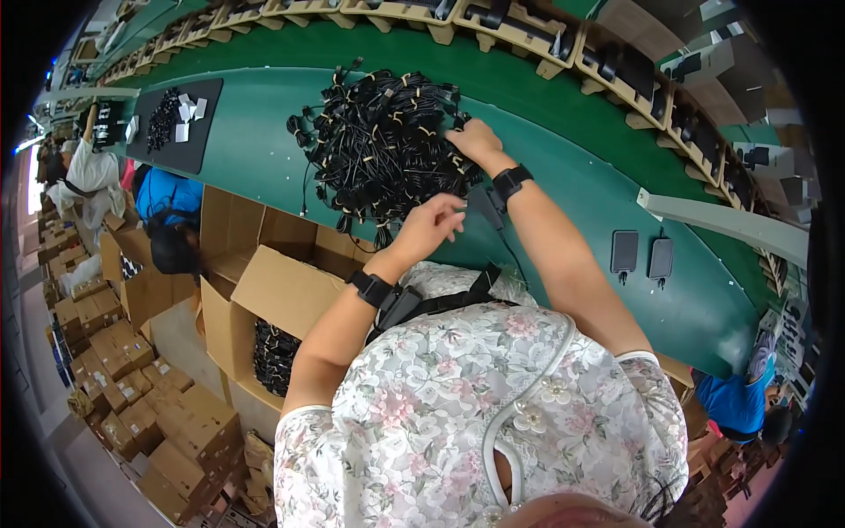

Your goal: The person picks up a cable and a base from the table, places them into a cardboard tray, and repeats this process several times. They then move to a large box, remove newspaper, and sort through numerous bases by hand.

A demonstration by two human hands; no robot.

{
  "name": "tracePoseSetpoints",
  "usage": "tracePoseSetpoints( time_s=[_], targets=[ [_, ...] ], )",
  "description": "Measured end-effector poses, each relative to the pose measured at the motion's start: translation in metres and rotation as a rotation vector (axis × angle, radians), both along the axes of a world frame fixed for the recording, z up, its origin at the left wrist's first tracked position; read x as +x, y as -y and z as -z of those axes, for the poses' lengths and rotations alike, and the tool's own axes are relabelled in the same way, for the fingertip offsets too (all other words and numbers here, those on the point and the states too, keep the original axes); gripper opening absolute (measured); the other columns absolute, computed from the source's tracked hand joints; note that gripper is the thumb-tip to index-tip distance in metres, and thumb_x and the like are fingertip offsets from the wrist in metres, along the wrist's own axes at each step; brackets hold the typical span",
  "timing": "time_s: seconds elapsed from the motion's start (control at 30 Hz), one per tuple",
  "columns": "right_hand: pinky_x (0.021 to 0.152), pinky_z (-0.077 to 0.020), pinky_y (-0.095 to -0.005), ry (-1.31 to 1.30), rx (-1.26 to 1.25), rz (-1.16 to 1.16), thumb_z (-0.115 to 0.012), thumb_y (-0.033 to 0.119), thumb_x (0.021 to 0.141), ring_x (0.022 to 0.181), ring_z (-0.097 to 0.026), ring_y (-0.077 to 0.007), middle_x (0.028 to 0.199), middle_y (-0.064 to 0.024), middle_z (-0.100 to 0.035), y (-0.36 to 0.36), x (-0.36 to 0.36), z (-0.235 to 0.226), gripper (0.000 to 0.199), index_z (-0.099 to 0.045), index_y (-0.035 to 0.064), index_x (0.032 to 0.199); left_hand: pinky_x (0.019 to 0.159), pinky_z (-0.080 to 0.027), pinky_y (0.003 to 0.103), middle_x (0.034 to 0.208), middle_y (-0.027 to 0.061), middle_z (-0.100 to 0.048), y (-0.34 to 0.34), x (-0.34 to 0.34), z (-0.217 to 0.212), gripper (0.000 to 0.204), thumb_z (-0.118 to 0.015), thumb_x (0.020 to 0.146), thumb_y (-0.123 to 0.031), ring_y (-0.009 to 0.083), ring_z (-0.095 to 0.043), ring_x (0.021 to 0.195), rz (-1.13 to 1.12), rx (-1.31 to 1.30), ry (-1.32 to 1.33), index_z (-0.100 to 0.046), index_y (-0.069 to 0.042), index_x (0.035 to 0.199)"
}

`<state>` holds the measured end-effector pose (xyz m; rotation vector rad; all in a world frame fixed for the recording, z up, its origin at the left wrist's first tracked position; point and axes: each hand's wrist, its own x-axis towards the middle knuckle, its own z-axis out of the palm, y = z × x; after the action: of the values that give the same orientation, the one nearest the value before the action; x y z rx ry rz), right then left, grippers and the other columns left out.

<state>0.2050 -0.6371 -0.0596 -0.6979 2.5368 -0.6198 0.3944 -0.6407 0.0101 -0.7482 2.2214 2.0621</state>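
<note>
A big heap of bundled black cables (pixel 378 145) with pale ties lies on the green workbench (pixel 572 176). My right hand (pixel 473 141) rests palm down on the heap's right edge, fingers buried among the bundles. My left hand (pixel 431 226) hovers at the heap's near edge, fingers pinched on a black cable strand. Both wrists wear black bands. My flowered blouse fills the lower middle of the picture.
Two dark flat adapters (pixel 641 255) lie on the bench to the right. An open cardboard box (pixel 273 352) with black cables stands at my left. A black mat (pixel 176 123) with small parts lies farther left. Other people bend over stacked cartons. Trays line the far conveyor (pixel 528 35).
</note>
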Motion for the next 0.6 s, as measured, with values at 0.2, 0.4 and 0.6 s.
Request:
tracePoseSetpoints(
  time_s=[0.2, 0.4, 0.6],
  targets=[
    [0.068, -0.0476, -0.0309, 0.919, -0.680, 0.140, -0.055, 0.018, 0.084, 0.076, -0.059, -0.0167, 0.085, -0.0077, -0.059, -0.038, -0.021, -0.026, 0.023, -0.050, 0.0026, 0.101, 0.058, -0.043, 0.022, 0.077, 0.0047, -0.058, 0.021, 0.005, -0.026, 0.024, -0.047, 0.092, -0.020, 0.0104, -0.052, 0.063, -0.023, 0.415, 0.036, -0.052, -0.003, 0.107],
    [0.066, -0.0459, -0.0264, 1.226, -1.043, 0.312, -0.051, 0.018, 0.089, 0.073, -0.055, -0.0140, 0.084, -0.0064, -0.057, -0.084, 0.011, -0.114, 0.018, -0.050, 0.0039, 0.100, 0.054, -0.041, 0.021, 0.077, 0.0051, -0.057, 0.010, -0.029, -0.024, 0.035, -0.042, 0.094, -0.032, 0.0104, -0.050, 0.060, -0.006, 1.127, 0.024, -0.051, -0.001, 0.107],
    [0.068, -0.0471, -0.0299, 1.123, -1.031, -0.042, -0.048, 0.017, 0.090, 0.075, -0.056, -0.0162, 0.085, -0.0054, -0.056, -0.137, 0.017, -0.111, 0.018, -0.048, 0.0028, 0.101, 0.057, -0.045, 0.023, 0.088, 0.0092, -0.058, 0.006, -0.064, 0.020, 0.025, -0.045, 0.093, -0.024, 0.0129, -0.055, 0.066, 0.138, 0.962, -0.139, -0.050, -0.001, 0.102]
  ],
)
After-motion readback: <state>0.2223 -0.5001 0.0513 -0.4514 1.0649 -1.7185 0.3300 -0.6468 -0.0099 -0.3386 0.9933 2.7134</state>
